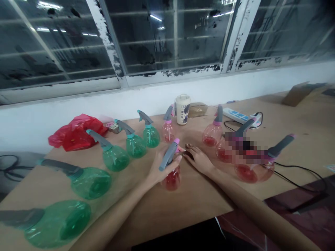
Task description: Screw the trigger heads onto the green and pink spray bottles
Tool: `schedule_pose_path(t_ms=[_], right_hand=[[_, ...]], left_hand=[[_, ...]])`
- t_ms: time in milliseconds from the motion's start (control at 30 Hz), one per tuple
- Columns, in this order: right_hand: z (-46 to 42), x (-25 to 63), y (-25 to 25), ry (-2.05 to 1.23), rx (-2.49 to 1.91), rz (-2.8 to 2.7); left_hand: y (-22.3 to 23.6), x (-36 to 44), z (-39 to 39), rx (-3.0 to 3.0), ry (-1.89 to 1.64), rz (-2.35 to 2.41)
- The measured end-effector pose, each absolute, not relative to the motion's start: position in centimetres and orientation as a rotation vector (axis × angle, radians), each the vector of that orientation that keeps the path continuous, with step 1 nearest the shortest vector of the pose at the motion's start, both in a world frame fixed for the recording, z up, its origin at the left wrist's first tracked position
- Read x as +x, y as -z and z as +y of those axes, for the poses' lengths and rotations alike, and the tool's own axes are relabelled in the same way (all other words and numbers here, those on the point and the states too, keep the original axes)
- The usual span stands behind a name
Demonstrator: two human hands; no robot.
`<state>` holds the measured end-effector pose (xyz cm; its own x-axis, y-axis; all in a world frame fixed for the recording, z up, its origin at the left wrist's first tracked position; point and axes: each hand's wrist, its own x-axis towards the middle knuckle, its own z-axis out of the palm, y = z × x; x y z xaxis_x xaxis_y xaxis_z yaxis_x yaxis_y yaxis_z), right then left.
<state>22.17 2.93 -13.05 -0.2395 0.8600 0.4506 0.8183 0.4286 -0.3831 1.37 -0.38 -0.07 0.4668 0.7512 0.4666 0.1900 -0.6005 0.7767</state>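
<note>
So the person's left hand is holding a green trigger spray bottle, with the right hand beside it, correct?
Not quite: the head view shows the left hand holding a red trigger spray bottle, not a green one. The right hand is indeed beside it.

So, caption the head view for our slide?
Left hand holding a round translucent red plastic spray bottle, right hand beside it.

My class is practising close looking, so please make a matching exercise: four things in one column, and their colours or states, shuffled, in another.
Column one
1. Left hand
2. Bag
3. Cup
4. Power strip

Column two
A. Red and crumpled
B. White and blue
C. Around a pink-nozzled bottle
D. Pale with dark print

Pairs: 1-C, 2-A, 3-D, 4-B
</note>
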Motion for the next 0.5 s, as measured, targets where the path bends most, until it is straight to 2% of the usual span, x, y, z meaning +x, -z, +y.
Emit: schedule_pose_path(t_ms=[500], right_hand=[[3.01,22.45,13.12,-0.224,-1.385,-2.018]], left_hand=[[-0.17,1.66,-0.16,2.126,-1.089,0.894]])
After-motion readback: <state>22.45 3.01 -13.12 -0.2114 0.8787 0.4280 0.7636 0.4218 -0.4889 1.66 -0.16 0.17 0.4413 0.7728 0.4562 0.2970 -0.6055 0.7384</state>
